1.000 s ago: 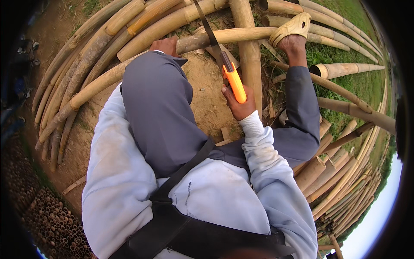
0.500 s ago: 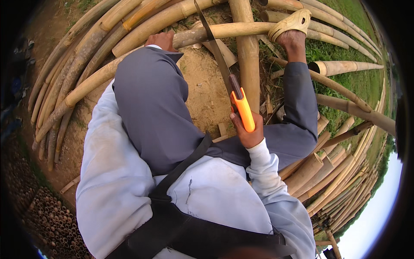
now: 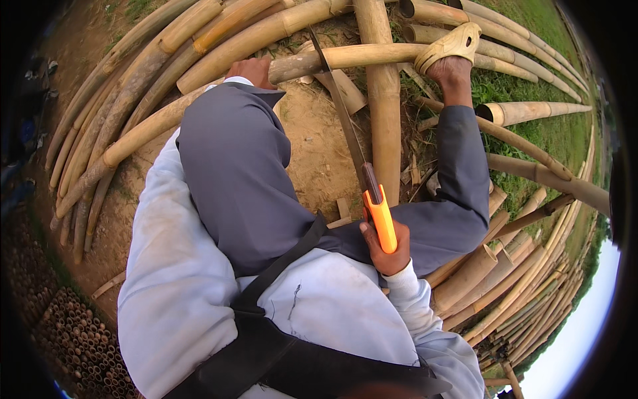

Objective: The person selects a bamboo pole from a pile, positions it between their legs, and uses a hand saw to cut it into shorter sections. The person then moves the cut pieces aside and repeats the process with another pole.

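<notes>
My right hand (image 3: 387, 246) is wrapped round the orange handle of a hand saw (image 3: 342, 110). The saw's blade lies across a long bamboo pole (image 3: 379, 53), its far tip reaching past it. My left hand (image 3: 252, 72) grips the same pole to the left of the blade, its fingers partly hidden behind my knee. A sandalled foot (image 3: 454, 50) of mine presses on the pole at the right. Under the pole, an upright-looking thick bamboo (image 3: 382, 126) runs away from me across the ground as a support.
Several bamboo poles (image 3: 126, 86) lie side by side at the left, more (image 3: 512, 46) at the upper right on grass. A stack of bamboo (image 3: 485, 286) is at the lower right. Many cut ends (image 3: 73, 332) show at the lower left. Offcuts (image 3: 342, 90) lie on the dirt.
My right hand has drawn the saw back toward my body, so less of the blade extends past the pole. My left hand and foot stay on the pole.
</notes>
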A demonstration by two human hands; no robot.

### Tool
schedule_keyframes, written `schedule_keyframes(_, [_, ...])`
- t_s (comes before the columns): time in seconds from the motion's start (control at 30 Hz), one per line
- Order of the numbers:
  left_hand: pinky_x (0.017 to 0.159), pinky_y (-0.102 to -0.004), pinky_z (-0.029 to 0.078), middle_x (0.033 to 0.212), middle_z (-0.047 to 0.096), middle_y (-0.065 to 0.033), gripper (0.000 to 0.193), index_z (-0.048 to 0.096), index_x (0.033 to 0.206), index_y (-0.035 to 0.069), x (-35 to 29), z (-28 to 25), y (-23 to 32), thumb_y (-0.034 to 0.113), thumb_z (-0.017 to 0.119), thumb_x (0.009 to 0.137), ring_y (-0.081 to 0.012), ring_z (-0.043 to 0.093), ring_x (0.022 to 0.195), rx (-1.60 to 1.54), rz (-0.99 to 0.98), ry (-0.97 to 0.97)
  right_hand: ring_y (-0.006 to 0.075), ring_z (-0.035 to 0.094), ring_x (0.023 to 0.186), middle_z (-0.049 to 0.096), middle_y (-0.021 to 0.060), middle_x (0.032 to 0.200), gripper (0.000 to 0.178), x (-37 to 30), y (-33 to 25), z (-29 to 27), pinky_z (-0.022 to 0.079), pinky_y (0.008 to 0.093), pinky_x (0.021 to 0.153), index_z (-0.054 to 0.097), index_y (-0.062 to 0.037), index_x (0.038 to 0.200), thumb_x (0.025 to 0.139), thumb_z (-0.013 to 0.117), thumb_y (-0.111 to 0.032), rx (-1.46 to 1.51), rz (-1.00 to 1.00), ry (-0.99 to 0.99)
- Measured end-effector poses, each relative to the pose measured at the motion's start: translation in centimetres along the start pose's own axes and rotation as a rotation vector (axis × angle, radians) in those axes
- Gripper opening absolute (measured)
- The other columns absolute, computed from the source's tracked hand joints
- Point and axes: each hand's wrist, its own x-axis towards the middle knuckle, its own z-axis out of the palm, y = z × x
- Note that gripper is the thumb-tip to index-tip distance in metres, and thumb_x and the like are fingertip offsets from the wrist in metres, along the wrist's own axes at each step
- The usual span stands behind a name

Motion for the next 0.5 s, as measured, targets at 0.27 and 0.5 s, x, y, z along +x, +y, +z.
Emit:
schedule_keyframes(0.27, [0.101,-0.0519,0.051,0.122,0.070,-0.0213,0.070,0.061,0.132,0.009,-0.2,-1.3,0.4,0.048,0.080,0.077,-0.0420,0.065,0.117,-0.011,0.007,-0.095,0.0124,0.049,0.057,0.053,0.0060,0.060,0.028,12.8,5.2,4.7,0.043,0.0327,0.056,0.060,0.0020,0.078,0.093,0.075,-0.016,0.082,0.022,-0.022])
schedule_keyframes(0.5, [0.096,-0.0476,0.054,0.115,0.073,-0.0213,0.067,0.063,0.128,0.008,0.0,0.1,-0.3,0.045,0.080,0.076,-0.0381,0.069,0.111,0.005,-0.015,-0.023,0.0107,0.049,0.054,0.055,0.0067,0.060,0.012,-2.7,-1.5,-0.4,0.042,0.0305,0.054,0.067,0.0037,0.086,0.090,0.074,-0.005,-0.024,0.117,0.001])
